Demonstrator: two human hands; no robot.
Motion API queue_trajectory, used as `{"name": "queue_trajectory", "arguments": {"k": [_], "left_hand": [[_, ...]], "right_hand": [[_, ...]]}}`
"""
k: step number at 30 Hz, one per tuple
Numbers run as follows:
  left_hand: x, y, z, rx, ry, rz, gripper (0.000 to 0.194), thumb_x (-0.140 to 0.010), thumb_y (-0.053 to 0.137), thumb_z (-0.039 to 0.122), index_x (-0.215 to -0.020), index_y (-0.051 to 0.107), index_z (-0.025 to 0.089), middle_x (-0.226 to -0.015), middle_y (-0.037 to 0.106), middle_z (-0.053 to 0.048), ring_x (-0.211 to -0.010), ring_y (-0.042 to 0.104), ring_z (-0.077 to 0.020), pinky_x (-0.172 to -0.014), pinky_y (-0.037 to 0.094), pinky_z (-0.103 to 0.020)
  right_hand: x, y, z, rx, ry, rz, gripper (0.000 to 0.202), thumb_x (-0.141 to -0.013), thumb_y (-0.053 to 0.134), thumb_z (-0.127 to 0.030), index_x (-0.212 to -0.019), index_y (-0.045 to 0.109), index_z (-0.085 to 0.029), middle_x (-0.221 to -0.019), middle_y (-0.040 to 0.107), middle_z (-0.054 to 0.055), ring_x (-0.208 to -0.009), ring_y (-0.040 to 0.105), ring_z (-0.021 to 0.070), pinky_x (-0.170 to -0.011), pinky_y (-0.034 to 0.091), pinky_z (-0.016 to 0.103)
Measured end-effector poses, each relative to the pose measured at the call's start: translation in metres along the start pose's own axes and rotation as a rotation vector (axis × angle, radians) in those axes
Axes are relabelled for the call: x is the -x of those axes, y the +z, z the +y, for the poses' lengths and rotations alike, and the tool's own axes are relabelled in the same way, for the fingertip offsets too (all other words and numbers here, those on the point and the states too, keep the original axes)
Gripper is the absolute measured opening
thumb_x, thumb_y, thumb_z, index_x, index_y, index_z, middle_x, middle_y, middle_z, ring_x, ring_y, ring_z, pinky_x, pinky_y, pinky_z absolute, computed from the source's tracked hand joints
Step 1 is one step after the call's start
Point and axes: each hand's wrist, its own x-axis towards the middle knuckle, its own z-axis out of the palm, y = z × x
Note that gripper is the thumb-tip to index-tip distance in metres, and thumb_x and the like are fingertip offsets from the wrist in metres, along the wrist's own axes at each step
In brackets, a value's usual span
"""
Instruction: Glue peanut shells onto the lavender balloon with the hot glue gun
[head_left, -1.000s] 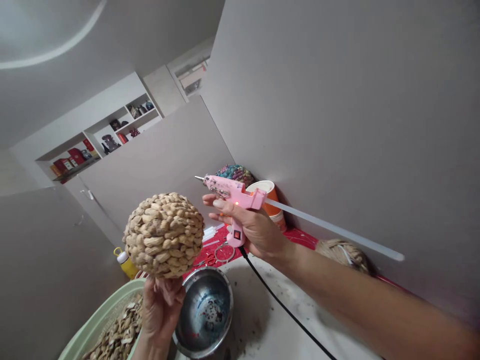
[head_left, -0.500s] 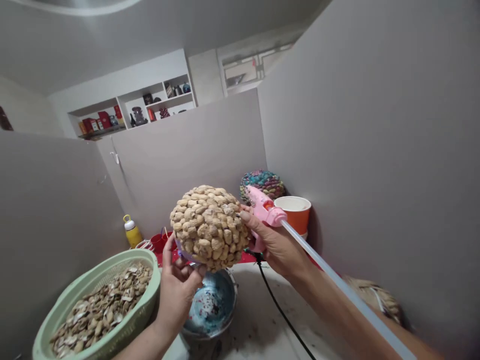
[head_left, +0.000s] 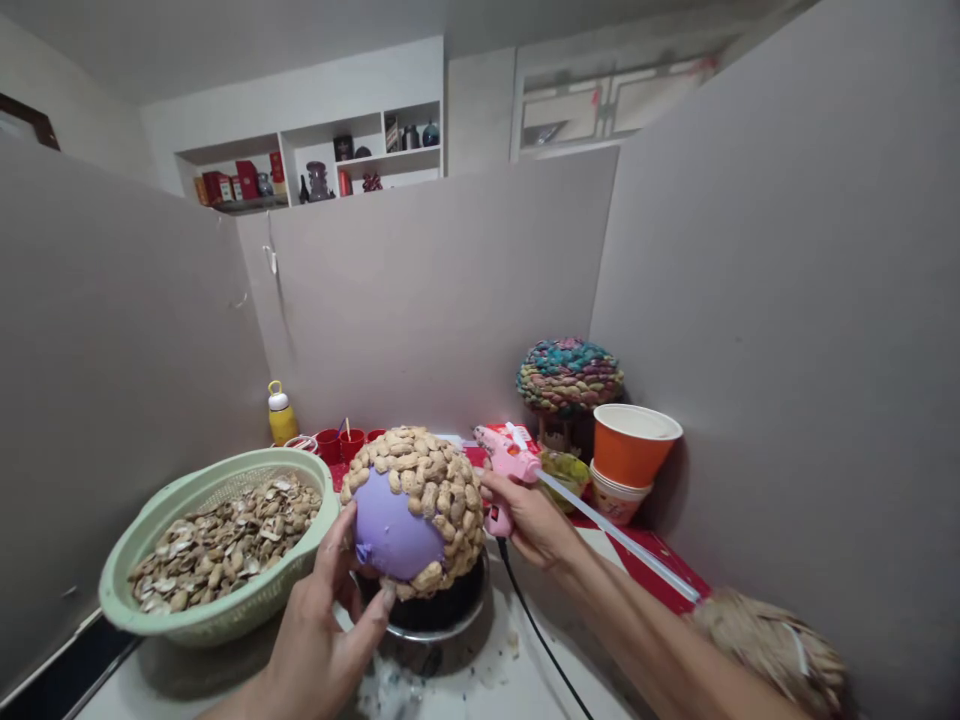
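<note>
A purple balloon (head_left: 394, 527) is coated over its top and right side with peanut shells (head_left: 431, 470). Its bare purple patch and knot face me. My left hand (head_left: 322, 590) grips it at the lower left, thumb under the bottom edge and fingers along the side. In my right hand (head_left: 536, 515) is a pink hot glue gun (head_left: 510, 455) with a long clear glue stick (head_left: 615, 535) running out of its back. The right fingers are close against the shells; whether they touch is hard to see. Below the balloon sits a metal bowl (head_left: 450, 632), mostly hidden.
A green basket (head_left: 217, 625) of peanut shells stands at left. Behind are a yellow bottle (head_left: 282, 420), red cups (head_left: 351, 443), a multicoloured shell-covered dome (head_left: 570, 380) and an orange bucket (head_left: 634, 445). A black cord (head_left: 529, 600) crosses the white tabletop; a brown bundle (head_left: 772, 650) lies at right.
The balloon has come down over the bowl and turned, so its bare purple side now faces me. The glue gun has stayed in my right hand. My view has shifted.
</note>
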Motion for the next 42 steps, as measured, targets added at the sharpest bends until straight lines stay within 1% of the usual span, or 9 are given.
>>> {"name": "queue_trajectory", "arguments": {"k": [3, 7, 11, 15, 21, 25, 30, 36, 42], "left_hand": [[0.009, -0.003, -0.004, -0.071, 0.063, -0.089, 0.076, -0.087, 0.059, 0.024, -0.153, 0.021, 0.024, -0.081, 0.069, 0.0, -0.055, 0.06, -0.0127, -0.059, 0.054, -0.025], [0.018, -0.004, -0.007, -0.093, 0.164, -0.092, 0.086, -0.082, 0.065, 0.018, -0.155, 0.02, 0.028, -0.081, 0.072, -0.002, -0.051, 0.062, -0.0138, -0.053, 0.052, -0.022], [0.025, -0.002, -0.018, -0.059, 0.225, -0.097, 0.089, -0.077, 0.068, 0.015, -0.154, 0.025, 0.033, -0.094, 0.076, -0.005, -0.048, 0.062, -0.014, -0.055, 0.055, -0.023], [0.028, -0.002, -0.029, -0.04, 0.31, -0.101, 0.087, -0.074, 0.07, 0.013, -0.152, 0.033, 0.028, -0.103, 0.077, -0.012, -0.047, 0.063, -0.0162, -0.058, 0.057, -0.026], [0.025, -0.015, -0.025, -0.164, 0.441, -0.082, 0.086, -0.076, 0.068, 0.01, -0.152, 0.032, 0.029, -0.088, 0.077, -0.008, -0.054, 0.066, -0.0167, -0.063, 0.058, -0.025], [0.024, -0.021, -0.028, -0.173, 0.36, -0.015, 0.086, -0.075, 0.07, 0.01, -0.151, 0.034, 0.031, -0.101, 0.075, -0.009, -0.07, 0.07, -0.0194, -0.069, 0.059, -0.026], [0.027, -0.014, -0.033, -0.048, 0.245, -0.019, 0.089, -0.073, 0.073, 0.013, -0.151, 0.035, 0.032, -0.121, 0.068, -0.013, -0.094, 0.071, -0.0264, -0.081, 0.06, -0.033], [0.035, -0.005, -0.031, 0.141, 0.121, 0.011, 0.09, -0.074, 0.07, 0.01, -0.152, 0.031, 0.034, -0.12, 0.064, -0.014, -0.093, 0.07, -0.0259, -0.082, 0.06, -0.038], [0.04, -0.009, -0.029, 0.218, 0.209, -0.085, 0.09, -0.075, 0.069, 0.011, -0.152, 0.029, 0.032, -0.122, 0.06, -0.015, -0.09, 0.068, -0.025, -0.078, 0.06, -0.038]], "right_hand": [[-0.002, -0.005, 0.014, 0.027, 0.055, -0.019, 0.026, -0.058, 0.082, -0.03, -0.065, 0.061, -0.017, -0.054, 0.062, -0.001, -0.048, 0.058, 0.0138, -0.041, 0.043, 0.021], [-0.003, -0.009, 0.021, 0.05, 0.058, -0.021, 0.023, -0.062, 0.081, -0.028, -0.072, 0.063, -0.017, -0.066, 0.069, 0.002, -0.057, 0.062, 0.0153, -0.044, 0.044, 0.021], [-0.002, -0.01, 0.023, 0.08, 0.069, -0.009, 0.023, -0.063, 0.081, -0.027, -0.064, 0.06, -0.017, -0.057, 0.063, -0.002, -0.05, 0.054, 0.0111, -0.044, 0.041, 0.019], [0.0, -0.011, 0.023, 0.113, 0.094, 0.023, 0.033, -0.063, 0.081, -0.03, -0.053, 0.052, -0.017, -0.047, 0.052, -0.005, -0.041, 0.04, 0.0064, -0.036, 0.028, 0.016], [-0.001, -0.009, 0.02, 0.089, 0.071, 0.084, 0.029, -0.062, 0.082, -0.029, -0.057, 0.055, -0.018, -0.05, 0.056, -0.005, -0.041, 0.044, 0.0075, -0.039, 0.035, 0.018], [-0.003, -0.011, 0.022, 0.084, 0.1, 0.085, 0.023, -0.063, 0.081, -0.03, -0.067, 0.063, -0.017, -0.062, 0.068, 0.002, -0.05, 0.059, 0.0147, -0.045, 0.046, 0.023], [-0.003, -0.014, 0.026, 0.083, 0.137, 0.05, 0.02, -0.064, 0.081, -0.025, -0.076, 0.068, -0.017, -0.076, 0.075, 0.005, -0.071, 0.07, 0.023, -0.058, 0.054, 0.028], [-0.004, -0.016, 0.024, 0.073, 0.211, 0.052, 0.024, -0.058, 0.083, -0.022, -0.078, 0.07, -0.018, -0.081, 0.077, 0.007, -0.083, 0.072, 0.0284, -0.067, 0.058, 0.034], [-0.004, -0.017, 0.023, 0.078, 0.283, 0.025, 0.029, -0.054, 0.085, -0.021, -0.079, 0.071, -0.019, -0.08, 0.077, 0.008, -0.078, 0.072, 0.0305, -0.061, 0.058, 0.035]]}}
